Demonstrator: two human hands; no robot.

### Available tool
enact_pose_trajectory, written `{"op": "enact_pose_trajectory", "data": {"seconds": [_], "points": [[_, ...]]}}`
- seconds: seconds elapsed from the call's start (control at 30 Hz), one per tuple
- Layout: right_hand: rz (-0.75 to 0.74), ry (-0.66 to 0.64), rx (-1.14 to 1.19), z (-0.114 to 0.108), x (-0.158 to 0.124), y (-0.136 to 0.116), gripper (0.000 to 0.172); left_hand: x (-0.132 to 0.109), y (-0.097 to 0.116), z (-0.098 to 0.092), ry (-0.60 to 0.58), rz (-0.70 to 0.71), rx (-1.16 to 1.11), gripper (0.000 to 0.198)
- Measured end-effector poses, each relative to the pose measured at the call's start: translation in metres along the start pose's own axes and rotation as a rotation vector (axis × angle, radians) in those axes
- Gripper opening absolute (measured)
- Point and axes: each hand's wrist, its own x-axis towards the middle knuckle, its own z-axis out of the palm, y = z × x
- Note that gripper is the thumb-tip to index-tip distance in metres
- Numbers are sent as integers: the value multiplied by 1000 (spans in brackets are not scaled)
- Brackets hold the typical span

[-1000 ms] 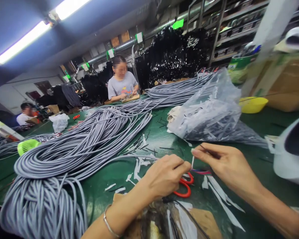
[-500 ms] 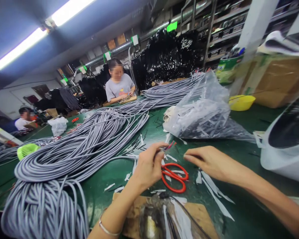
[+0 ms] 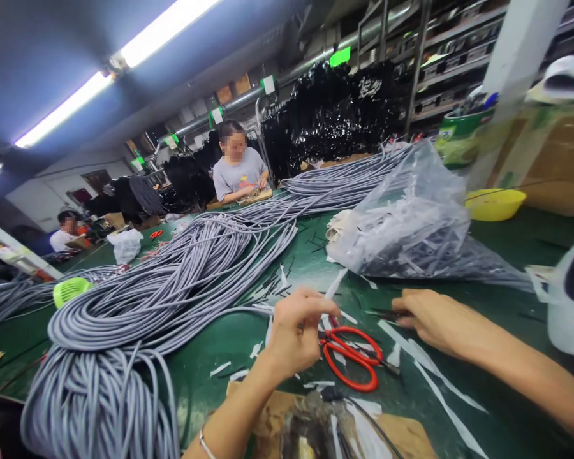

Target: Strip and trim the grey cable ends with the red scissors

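My left hand (image 3: pixel 294 331) is closed around the end of a grey cable (image 3: pixel 249 310), which runs in from the coils on the left. Red wire tips (image 3: pixel 333 320) poke out by its fingertips. Just right of that hand lies a pair of scissors (image 3: pixel 351 357) with red handles; its blades are mostly hidden. My right hand (image 3: pixel 428 319) is closed over the table farther right, apart from the scissors. A thin dark piece (image 3: pixel 382 313) sticks out from its fingertips; its kind is too blurred to tell.
Large coils of grey cable (image 3: pixel 148 287) cover the left and run to the back. A clear plastic bag (image 3: pixel 406 236) of small pieces stands behind my right hand. White strips (image 3: pixel 444 389) litter the green table. A wooden board (image 3: pixel 402 433) lies in front. Across the table sits a co-worker (image 3: pixel 239 169).
My right hand has moved slightly right, and a thin dark piece now shows at its fingertips. My left hand keeps hold of the cable end. The whole view has shifted a little.
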Motion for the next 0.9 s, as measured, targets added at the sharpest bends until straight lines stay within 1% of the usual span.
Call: {"op": "enact_pose_trajectory", "data": {"seconds": [0.03,0.1,0.13,0.17,0.2,0.27,0.33,0.43,0.53,0.63,0.7,0.77,0.83,0.9], "points": [[-13,25,13,0,2,-8,20,0,0,1,21,8,2,27],[-44,86,76,-1,3,-27,31,-1,1,3,42,9,22,29],[-60,110,135,-2,1,-38,36,-2,2,3,41,9,35,29],[-78,145,250,-3,-1,-48,40,-2,2,4,38,11,48,29],[-94,157,356,-4,-4,-57,43,-3,2,4,33,16,61,29],[-114,156,488,-3,-10,-71,48,-4,2,5,18,40,83,29],[-116,119,508,-2,-16,-79,48,-5,3,6,6,74,98,29],[-146,94,454,-1,-20,-82,42,-6,3,7,-23,114,110,29],[-182,129,383,-2,-20,-81,37,-7,2,8,-72,112,131,28],[-183,177,331,-2,-19,-80,35,-8,1,8,-101,102,145,30],[-164,220,335,-2,-18,-81,39,-8,2,9,-98,95,110,30],[-105,277,371,-5,-17,-82,48,-8,4,10,-90,85,38,30],[-26,337,437,-8,-16,-84,58,-9,7,12,-82,4,-33,28],[5,375,520,-10,-16,-86,61,-10,10,15,-78,-179,-89,26]]}}
